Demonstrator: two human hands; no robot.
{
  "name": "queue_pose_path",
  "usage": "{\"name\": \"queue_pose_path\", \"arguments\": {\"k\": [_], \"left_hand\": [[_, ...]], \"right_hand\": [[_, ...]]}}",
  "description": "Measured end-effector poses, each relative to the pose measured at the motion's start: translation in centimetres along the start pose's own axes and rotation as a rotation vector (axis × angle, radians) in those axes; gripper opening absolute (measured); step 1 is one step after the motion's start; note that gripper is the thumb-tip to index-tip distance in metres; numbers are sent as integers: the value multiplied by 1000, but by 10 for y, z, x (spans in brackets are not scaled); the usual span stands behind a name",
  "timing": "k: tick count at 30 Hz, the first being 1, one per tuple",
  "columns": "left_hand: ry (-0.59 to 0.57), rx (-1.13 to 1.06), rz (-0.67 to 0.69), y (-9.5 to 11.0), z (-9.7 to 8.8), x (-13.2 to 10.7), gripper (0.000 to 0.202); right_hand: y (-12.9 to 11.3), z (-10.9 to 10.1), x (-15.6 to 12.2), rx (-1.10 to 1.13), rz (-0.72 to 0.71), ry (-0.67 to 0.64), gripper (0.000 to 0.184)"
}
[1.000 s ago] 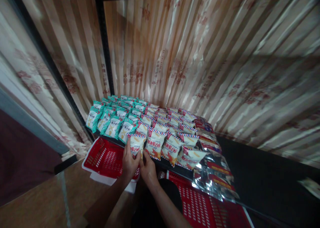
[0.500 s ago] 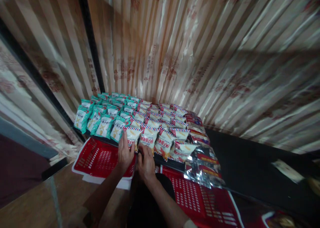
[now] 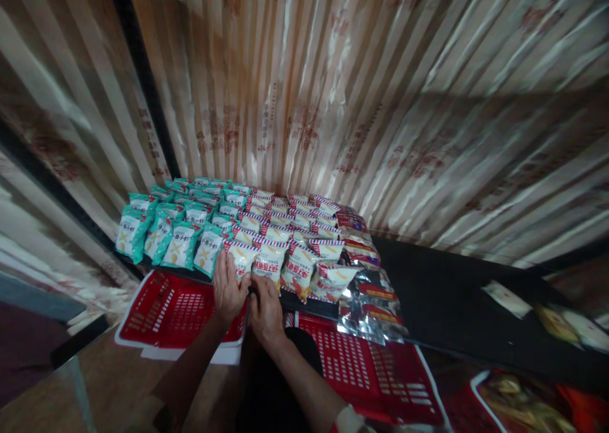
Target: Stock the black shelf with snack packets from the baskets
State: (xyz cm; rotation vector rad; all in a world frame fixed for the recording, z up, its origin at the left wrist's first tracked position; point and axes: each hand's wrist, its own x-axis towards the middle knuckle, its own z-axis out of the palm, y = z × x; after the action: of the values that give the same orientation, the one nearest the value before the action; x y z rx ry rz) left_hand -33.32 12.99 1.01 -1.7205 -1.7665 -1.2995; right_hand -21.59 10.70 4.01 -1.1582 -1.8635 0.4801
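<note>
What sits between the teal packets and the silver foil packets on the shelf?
In the head view, rows of white snack packets with red-and-blue striped tops fill the stretch between the teal packets and the silver foil packets. Both hands touch the front-row ones.

bare forearms, white cuff at right elbow

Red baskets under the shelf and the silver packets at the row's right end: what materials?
Red baskets: apparently rigid moulded plastic, matte, with slotted grid walls and white rims. Silver packets: likely metallised foil film, glossy and crinkled, with bright mirror-like glints.
</note>
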Motion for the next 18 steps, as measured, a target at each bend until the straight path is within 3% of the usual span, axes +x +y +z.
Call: {"name": "queue_pose_path", "arguments": {"k": [11,18], "left_hand": [[19,82,5,2,8,4,64],[39,81,-25,2,14,3,61]], "right_hand": [[5,0,0,2,-43,-8,44],[-5,-28,33,-147,-218,-1,35]]}}
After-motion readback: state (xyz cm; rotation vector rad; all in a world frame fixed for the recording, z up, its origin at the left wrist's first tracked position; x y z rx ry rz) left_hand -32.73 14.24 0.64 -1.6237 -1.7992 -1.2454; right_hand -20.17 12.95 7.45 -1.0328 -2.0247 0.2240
